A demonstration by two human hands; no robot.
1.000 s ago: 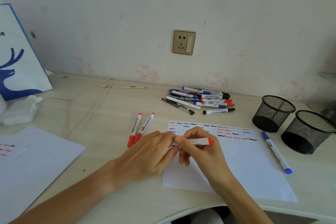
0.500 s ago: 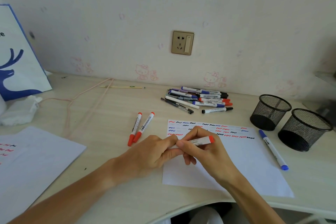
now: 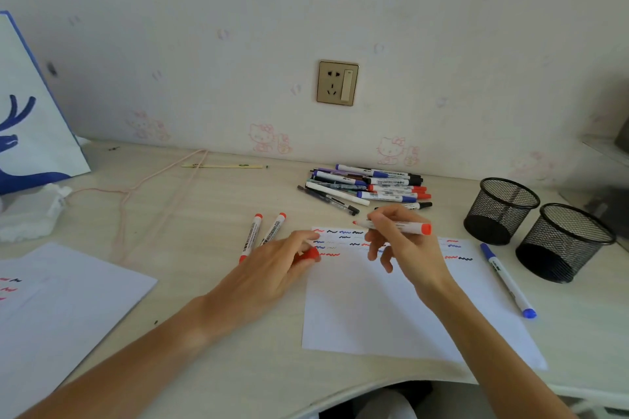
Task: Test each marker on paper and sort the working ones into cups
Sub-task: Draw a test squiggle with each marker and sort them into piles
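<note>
My right hand [image 3: 405, 248] grips an uncapped red marker [image 3: 408, 227], held level above the test paper [image 3: 391, 309] with its tip pointing left. My left hand [image 3: 272, 269] holds the marker's red cap [image 3: 308, 254] at the paper's left edge. Rows of red, blue and black squiggles run across the top of the paper. A pile of markers and pens [image 3: 367, 185] lies behind the paper. Two black mesh cups [image 3: 500, 211] [image 3: 561, 241] stand at the right, and I see nothing inside them.
Two capped red markers [image 3: 262, 235] lie left of the paper, partly under my left hand. A blue marker [image 3: 507, 279] lies by the nearer cup. Another sheet with squiggles [image 3: 61, 309] sits front left; a bag [image 3: 30, 119], tissue [image 3: 30, 211] and cord [image 3: 153, 187] are behind it.
The hands pulled apart: the cap came off the red marker and stayed in my left hand, while my right hand lifted the marker up and to the right.
</note>
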